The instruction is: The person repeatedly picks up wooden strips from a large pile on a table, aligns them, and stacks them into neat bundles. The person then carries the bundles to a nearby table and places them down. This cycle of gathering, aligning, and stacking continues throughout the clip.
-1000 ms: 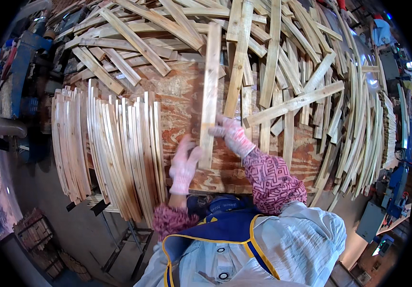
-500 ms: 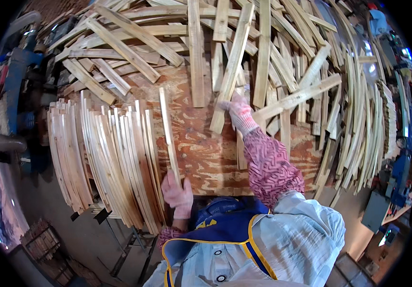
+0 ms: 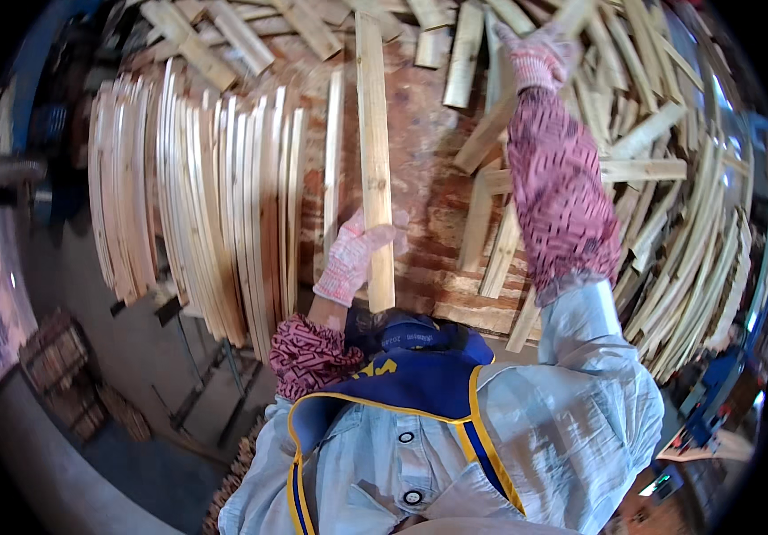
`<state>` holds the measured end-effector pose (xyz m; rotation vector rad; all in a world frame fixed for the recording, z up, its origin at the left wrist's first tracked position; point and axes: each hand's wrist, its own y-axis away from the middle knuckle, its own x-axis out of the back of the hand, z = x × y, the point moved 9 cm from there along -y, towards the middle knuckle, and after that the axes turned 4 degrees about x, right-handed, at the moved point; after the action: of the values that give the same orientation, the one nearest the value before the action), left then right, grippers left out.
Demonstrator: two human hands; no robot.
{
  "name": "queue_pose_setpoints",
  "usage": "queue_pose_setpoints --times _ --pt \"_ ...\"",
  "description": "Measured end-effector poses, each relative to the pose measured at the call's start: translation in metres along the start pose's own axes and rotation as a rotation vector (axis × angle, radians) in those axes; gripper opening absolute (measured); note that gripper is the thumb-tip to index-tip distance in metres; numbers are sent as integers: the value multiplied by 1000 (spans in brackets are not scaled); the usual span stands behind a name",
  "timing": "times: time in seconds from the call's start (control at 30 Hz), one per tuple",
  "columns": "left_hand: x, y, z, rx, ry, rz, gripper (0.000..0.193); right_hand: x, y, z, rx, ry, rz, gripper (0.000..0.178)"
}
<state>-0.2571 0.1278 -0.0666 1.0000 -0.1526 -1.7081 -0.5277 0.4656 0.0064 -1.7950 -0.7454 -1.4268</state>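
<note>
My left hand (image 3: pixel 357 254), in a pale pink glove, is closed round the lower part of a long wooden slat (image 3: pixel 373 116), its thumb across the face. The slat's near end points toward my apron. Just left of it stands a narrow slat (image 3: pixel 333 147), apart from the row of slats (image 3: pixel 232 205) lined up on edge. My right hand (image 3: pixel 540 58), gloved too, is stretched out to the far right over the loose pile. It appears to grip another wooden slat (image 3: pixel 489 134) that runs slantwise beneath my wrist; its fingers are partly blurred.
Loose slats (image 3: pixel 643 53) lie criss-cross along the far side and right of the worn reddish plywood table (image 3: pixel 420 196). Curved stacks of slats (image 3: pixel 705 276) stand at the right edge. A metal stand (image 3: pixel 214 383) shows below the left row.
My left hand has moved from the narrow slat at the row onto a wider slat, now held before me. The right hand has left the middle slat and reached farther out to the right.
</note>
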Motion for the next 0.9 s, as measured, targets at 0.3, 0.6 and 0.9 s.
queue_pose_setpoints --times 0.3,0.6,0.9 --pt "30 9 -3 24 -27 262 39 43 21 78 -119 -796 129 47" --pt "116 145 79 138 -982 845 45 -23 293 -9 483 -631 -233 94" --pt "274 188 83 145 -1651 1073 77 -9 360 -27 527 30 -534 98"
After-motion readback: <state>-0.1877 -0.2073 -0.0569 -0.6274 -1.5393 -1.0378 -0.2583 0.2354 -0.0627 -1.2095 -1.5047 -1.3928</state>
